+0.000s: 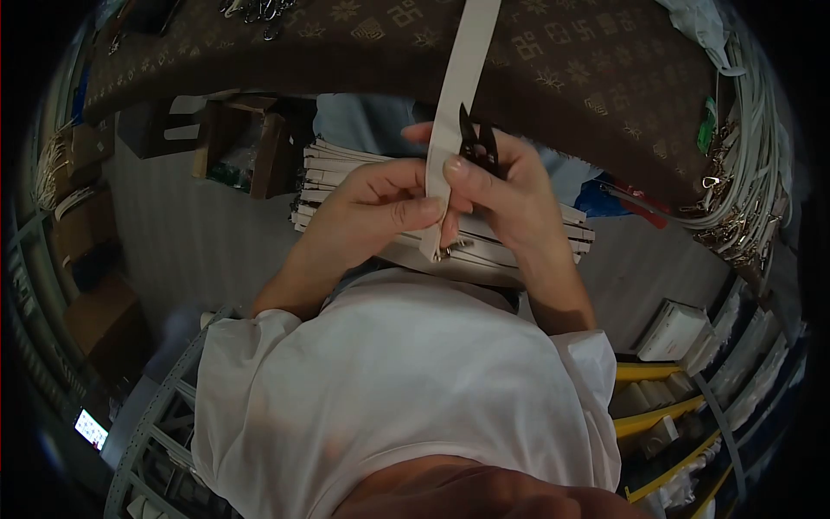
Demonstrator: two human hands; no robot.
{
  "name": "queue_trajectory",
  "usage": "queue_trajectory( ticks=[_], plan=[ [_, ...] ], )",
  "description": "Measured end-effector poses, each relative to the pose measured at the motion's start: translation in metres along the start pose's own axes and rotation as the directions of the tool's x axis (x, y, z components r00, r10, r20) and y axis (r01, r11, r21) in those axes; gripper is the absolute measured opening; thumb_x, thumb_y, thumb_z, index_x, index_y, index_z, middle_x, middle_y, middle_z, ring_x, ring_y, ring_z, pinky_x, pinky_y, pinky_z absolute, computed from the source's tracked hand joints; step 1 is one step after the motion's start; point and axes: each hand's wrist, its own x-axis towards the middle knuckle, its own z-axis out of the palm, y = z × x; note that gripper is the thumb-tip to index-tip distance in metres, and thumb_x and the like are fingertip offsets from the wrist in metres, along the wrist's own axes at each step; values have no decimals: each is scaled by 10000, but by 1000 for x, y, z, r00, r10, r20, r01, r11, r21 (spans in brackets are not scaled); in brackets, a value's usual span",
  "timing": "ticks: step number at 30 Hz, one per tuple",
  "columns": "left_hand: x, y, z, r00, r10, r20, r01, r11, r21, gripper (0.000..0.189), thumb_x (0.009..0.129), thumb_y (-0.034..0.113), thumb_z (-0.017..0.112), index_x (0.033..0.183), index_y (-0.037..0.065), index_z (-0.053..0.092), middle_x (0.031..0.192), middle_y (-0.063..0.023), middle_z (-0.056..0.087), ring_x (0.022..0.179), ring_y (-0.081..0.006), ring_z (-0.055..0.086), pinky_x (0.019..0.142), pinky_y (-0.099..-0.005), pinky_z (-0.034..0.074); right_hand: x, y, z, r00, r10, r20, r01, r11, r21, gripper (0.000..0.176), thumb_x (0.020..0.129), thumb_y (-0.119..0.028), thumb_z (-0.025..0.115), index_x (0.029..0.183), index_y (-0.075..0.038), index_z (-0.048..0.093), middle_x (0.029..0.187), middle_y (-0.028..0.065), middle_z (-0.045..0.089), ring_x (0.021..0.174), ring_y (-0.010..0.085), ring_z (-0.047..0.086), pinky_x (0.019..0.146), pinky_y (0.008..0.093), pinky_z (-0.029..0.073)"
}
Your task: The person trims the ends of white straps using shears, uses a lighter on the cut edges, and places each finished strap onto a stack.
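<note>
A cream webbing strap hangs down from the brown cloth at the top of the view into both hands. My left hand is closed on the strap near its lower end, thumb pressed on it. My right hand holds small black thread snips, blades apart and pointing away from me, while its thumb also presses the strap. Below the fingers, the strap end is folded beside a small metal fitting. Bundled cream straps lie beneath both hands, across my lap.
A patterned brown cloth covers the table ahead, with metal clasps on it. Many straps with metal hooks hang at its right edge. An open cardboard box stands left; shelving is at lower right.
</note>
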Motion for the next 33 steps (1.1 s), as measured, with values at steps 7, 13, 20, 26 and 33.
queue_trajectory(
  ticks=[7,13,20,26,33],
  plan=[
    [-9,-1,1,992,-93,-81,88,993,-73,262,879,194,458,997,-32,520,771,-91,545,675,-144,530,630,-260,451,11,-6,15,983,39,-178,-64,988,-141,195,804,-167,608,751,12,551,593,25,560,534,86,531,530,211,428],
    [-9,4,15,983,2,-186,39,976,214,266,899,122,401,1089,-38,495,790,-56,560,659,-92,498,614,-219,422,4,-12,13,986,60,-156,-66,997,-32,241,831,-214,578,756,15,561,619,34,569,556,58,501,506,209,400],
    [-11,5,16,963,36,-268,25,976,217,251,899,111,403,1069,-30,523,769,-44,559,609,-64,476,552,-194,412,-6,-9,1,977,-61,-203,-28,913,-407,279,827,-241,579,840,37,567,651,32,556,625,59,481,548,199,393],
    [-8,8,20,970,59,-234,2,968,251,230,889,87,419,1031,-48,541,759,-56,570,591,-69,502,545,-198,429,-30,-5,-14,767,-633,-104,254,449,-856,252,748,-187,649,927,-12,617,685,45,500,589,106,455,508,219,367],
    [-7,7,23,972,84,-219,-24,964,266,217,882,68,423,978,-72,557,764,-73,579,594,-90,524,556,-212,444,-38,1,-14,756,-602,258,358,51,-932,370,635,-183,696,977,-64,625,628,42,434,531,170,428,447,269,351]
  ],
)
